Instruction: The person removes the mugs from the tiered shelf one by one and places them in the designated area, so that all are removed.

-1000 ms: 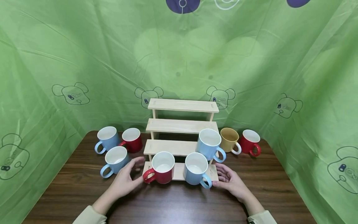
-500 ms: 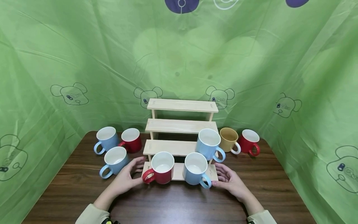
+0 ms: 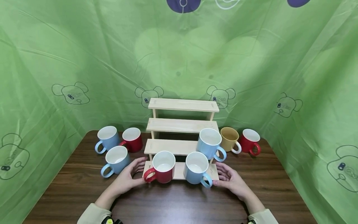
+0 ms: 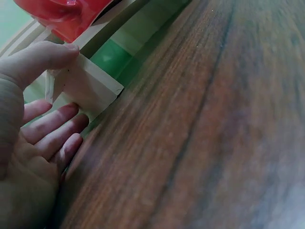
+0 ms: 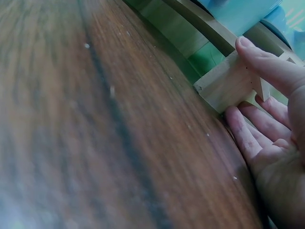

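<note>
A pale wooden stepped rack [image 3: 181, 124] stands on the table in the head view. My left hand [image 3: 127, 176] holds the left end of its lowest step, the thumb by the front edge and the fingers [image 4: 59, 131] along the side panel [image 4: 88, 86]. At the opposite end, my right hand [image 3: 230, 180] grips in the same way, its thumb [image 5: 259, 59] on the step's corner. A red mug [image 3: 165, 175] and a light blue mug [image 3: 193, 175] stand on the lowest step. Another light blue mug [image 3: 206, 149] sits on the second step's right end.
Left of the rack stand two light blue mugs [image 3: 110, 141] and a red mug [image 3: 134, 143]. On the right are a yellow mug [image 3: 227, 144] and a red mug [image 3: 246, 146]. A green patterned cloth [image 3: 179, 62] hangs behind the brown wooden table [image 3: 173, 208].
My left hand has shifted slightly rightward against the rack's end, and a dark wristband now shows at its sleeve. The right hand, rack and mugs stay where they were.
</note>
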Motion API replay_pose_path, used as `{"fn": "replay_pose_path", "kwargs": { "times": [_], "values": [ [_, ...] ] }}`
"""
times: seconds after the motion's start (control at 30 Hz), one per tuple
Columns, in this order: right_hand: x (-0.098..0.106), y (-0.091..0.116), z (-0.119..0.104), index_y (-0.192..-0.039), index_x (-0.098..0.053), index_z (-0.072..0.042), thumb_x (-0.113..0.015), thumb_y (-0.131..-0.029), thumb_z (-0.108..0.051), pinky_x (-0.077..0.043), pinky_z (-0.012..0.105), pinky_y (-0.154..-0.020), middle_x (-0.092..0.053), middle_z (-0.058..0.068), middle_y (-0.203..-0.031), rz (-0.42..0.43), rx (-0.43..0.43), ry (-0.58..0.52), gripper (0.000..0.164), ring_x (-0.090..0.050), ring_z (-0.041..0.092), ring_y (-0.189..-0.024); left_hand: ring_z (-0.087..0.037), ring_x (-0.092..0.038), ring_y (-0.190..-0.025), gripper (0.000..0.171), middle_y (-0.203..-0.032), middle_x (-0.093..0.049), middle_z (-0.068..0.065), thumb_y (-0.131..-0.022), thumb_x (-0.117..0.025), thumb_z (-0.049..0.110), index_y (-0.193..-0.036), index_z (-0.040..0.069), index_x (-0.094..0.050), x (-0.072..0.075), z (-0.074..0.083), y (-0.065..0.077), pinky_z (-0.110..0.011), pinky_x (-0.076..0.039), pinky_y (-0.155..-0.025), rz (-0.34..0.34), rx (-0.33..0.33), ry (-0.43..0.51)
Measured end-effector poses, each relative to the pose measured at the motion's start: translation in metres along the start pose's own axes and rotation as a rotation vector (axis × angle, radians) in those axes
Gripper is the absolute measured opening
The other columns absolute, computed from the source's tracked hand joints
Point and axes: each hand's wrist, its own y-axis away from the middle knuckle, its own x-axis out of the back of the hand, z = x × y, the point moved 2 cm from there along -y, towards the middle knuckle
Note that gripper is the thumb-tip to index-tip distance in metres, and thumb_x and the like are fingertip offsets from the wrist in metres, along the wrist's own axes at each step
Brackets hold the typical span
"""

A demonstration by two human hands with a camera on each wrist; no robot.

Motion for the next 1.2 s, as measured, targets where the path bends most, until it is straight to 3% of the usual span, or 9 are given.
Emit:
{"fn": "replay_pose_path", "kwargs": {
  "times": [0.2,0.37,0.57,0.73,1.03,1.2],
  "values": [
    [0.003,0.0,-0.006,-0.161,-0.037,0.011,-0.086,-0.093,-0.002,-0.055,0.026,-0.106,-0.052,0.035,-0.155,-0.043,0.007,0.025,0.084,-0.066,0.01,-0.129,-0.014,-0.066,-0.131,0.077,-0.148,-0.065,-0.02,-0.091,-0.089,0.007,-0.157,0.002,-0.049,0.0,-0.003,0.0,-0.023,-0.051,-0.11,0.001,0.037,-0.021],
    [0.01,0.0,-0.021,-0.16,-0.035,0.013,-0.086,-0.093,-0.001,-0.058,0.031,-0.105,-0.049,0.038,-0.157,-0.128,0.031,0.07,0.086,-0.067,0.014,-0.131,-0.019,-0.067,-0.13,0.073,-0.146,-0.067,-0.015,-0.092,-0.09,0.012,-0.155,0.006,-0.054,0.001,-0.004,0.001,-0.022,-0.051,-0.11,0.002,0.054,-0.056],
    [0.027,0.008,-0.057,-0.156,-0.041,0.012,-0.086,-0.093,-0.005,-0.058,0.044,-0.106,-0.053,0.035,-0.156,-0.156,0.02,0.178,0.08,-0.062,0.04,-0.138,-0.02,-0.068,-0.13,0.073,-0.147,-0.067,-0.015,-0.092,-0.091,0.014,-0.155,0.007,-0.054,0.0,-0.002,0.001,-0.021,-0.05,-0.109,0.002,0.068,-0.058],
    [0.035,0.014,-0.094,-0.159,-0.041,0.008,-0.087,-0.095,-0.012,-0.059,0.043,-0.104,-0.054,0.032,-0.155,-0.096,0.046,0.325,0.081,-0.055,0.056,-0.139,-0.02,-0.067,-0.131,0.073,-0.147,-0.067,-0.016,-0.091,-0.091,0.012,-0.154,0.006,-0.054,0.0,-0.002,0.0,-0.022,-0.051,-0.11,0.0,0.062,-0.05],
    [0.031,0.01,-0.148,-0.16,-0.042,0.006,-0.086,-0.098,-0.019,-0.059,0.038,-0.105,-0.055,0.027,-0.157,0.072,0.117,0.47,0.08,-0.059,0.047,-0.138,-0.019,-0.068,-0.13,0.072,-0.146,-0.068,-0.015,-0.091,-0.091,0.012,-0.154,0.007,-0.055,0.0,-0.004,0.0,-0.023,-0.051,-0.11,-0.004,0.059,-0.043],
    [0.021,0.003,-0.167,-0.163,-0.041,0.001,-0.087,-0.097,-0.027,-0.056,0.04,-0.109,-0.053,0.023,-0.161,0.163,0.1,0.495,0.085,-0.061,0.04,-0.139,-0.017,-0.068,-0.13,0.072,-0.146,-0.068,-0.015,-0.091,-0.091,0.011,-0.153,0.007,-0.055,0.0,-0.004,0.001,-0.022,-0.051,-0.11,0.001,0.059,-0.042]
  ]
}}
